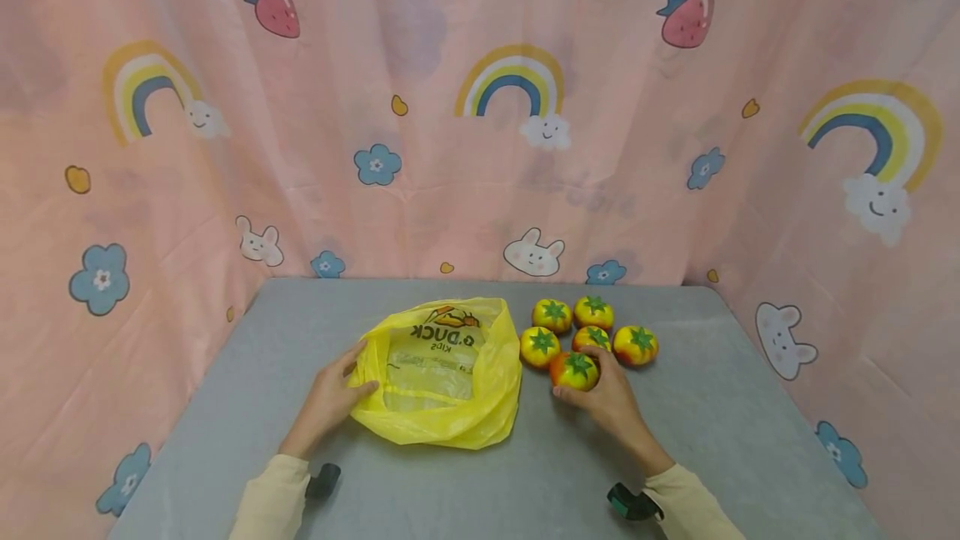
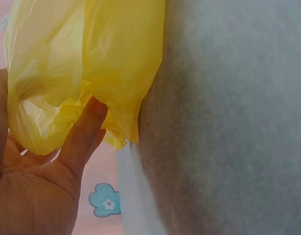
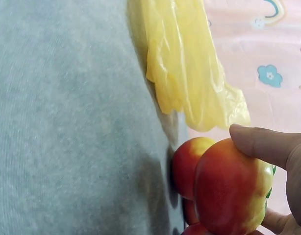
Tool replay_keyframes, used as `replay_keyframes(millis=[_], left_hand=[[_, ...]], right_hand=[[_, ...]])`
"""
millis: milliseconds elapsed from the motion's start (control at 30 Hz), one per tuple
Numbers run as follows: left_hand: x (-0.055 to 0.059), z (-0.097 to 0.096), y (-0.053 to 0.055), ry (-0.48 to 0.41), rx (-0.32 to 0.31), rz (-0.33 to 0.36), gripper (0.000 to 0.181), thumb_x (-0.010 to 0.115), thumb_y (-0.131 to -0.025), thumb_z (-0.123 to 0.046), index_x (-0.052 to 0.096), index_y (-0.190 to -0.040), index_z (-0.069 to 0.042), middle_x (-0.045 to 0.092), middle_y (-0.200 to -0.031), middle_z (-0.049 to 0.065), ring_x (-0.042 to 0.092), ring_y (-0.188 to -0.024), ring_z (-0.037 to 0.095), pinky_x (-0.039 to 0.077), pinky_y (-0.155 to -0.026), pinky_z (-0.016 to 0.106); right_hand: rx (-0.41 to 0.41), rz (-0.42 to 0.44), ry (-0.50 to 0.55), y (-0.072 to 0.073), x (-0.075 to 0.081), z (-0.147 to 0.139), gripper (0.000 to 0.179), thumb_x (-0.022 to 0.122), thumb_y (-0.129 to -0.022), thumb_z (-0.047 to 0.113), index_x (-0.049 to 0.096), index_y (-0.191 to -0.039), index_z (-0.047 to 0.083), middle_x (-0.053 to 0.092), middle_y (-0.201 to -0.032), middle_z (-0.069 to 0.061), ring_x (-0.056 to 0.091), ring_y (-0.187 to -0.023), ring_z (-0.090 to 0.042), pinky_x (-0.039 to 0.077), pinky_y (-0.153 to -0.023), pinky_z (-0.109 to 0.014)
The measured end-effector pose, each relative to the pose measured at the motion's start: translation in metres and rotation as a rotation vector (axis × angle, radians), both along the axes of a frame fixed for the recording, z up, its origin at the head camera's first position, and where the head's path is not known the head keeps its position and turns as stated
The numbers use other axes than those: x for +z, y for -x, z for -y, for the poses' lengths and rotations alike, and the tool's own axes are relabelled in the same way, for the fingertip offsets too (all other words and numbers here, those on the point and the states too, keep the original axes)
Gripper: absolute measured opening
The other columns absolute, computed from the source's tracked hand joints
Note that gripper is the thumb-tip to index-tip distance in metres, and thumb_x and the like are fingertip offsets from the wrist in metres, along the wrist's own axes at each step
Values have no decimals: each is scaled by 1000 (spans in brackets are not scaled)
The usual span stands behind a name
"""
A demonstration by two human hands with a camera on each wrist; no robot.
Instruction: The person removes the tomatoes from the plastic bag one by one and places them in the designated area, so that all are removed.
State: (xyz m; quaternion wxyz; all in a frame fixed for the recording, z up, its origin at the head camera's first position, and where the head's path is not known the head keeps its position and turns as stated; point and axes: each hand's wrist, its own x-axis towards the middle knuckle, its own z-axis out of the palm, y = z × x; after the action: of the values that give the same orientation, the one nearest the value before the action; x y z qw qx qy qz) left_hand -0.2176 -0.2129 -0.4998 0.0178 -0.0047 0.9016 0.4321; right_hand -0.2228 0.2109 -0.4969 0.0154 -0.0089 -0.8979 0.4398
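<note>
A yellow plastic bag stands on the table with its mouth spread wide and dark print showing on its inner wall. At its left side, my left hand holds the rim, thumb on one face and fingers on the other; the left wrist view shows the bag bunched by the hand. My right hand grips a red-and-yellow tomato with a green star-shaped top, thumb on its near side and fingers on its far side. The right wrist view shows this tomato under the thumb.
Several more tomatoes sit grouped right of the bag, behind the gripped one. The grey table ends at a pink printed curtain at the back and sides. Each wrist carries a dark strapped device.
</note>
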Motion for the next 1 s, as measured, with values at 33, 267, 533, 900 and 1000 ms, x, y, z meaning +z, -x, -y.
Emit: replay_keyframes(millis=[33, 267, 533, 900, 1000], left_hand=[[0, 0, 0, -1, 1, -1, 74, 69, -90, -14, 32, -154, -13, 35, -157, 19, 38, -141, 43, 36, -114, 56], [-1, 0, 2, 0, 5, -1, 74, 69, -90, -15, 32, -154, -13, 38, -156, 20, 37, -142, 43, 35, -114, 56], [-2, 0, 1, -4, 1, -4, 74, 69, -90, -15, 32, -154, -13, 36, -157, 18, 38, -141, 42, 36, -114, 56], [-2, 0, 1, -5, 1, -1, 74, 69, -90, -15, 32, -155, -13, 34, -158, 18, 37, -142, 43, 35, -114, 56], [-2, 0, 1, 0, 2, 0, 74, 69, -90, -15, 32, -155, -13, 34, -158, 18, 37, -142, 43, 35, -114, 56]], right_hand=[[-1, 3, -1, 0, -1, 0, 85, 85, -75, 27, 38, -141, 1, 42, -143, -22, 47, -124, -38, 37, -112, -57], [11, -10, -37, 1, -6, -1, 84, 85, -74, 25, 41, -141, 1, 42, -141, -25, 47, -124, -40, 37, -110, -59], [33, -17, -55, 3, -13, -4, 80, 86, -74, 19, 44, -140, 2, 45, -143, -24, 46, -128, -40, 35, -111, -60], [80, 25, -80, 1, -15, -4, 79, 85, -75, 20, 46, -143, 8, 48, -145, -20, 47, -128, -39, 36, -109, -61], [93, 24, -72, 1, -13, -5, 80, 85, -74, 20, 45, -143, 8, 47, -146, -20, 46, -129, -39, 36, -109, -61]])
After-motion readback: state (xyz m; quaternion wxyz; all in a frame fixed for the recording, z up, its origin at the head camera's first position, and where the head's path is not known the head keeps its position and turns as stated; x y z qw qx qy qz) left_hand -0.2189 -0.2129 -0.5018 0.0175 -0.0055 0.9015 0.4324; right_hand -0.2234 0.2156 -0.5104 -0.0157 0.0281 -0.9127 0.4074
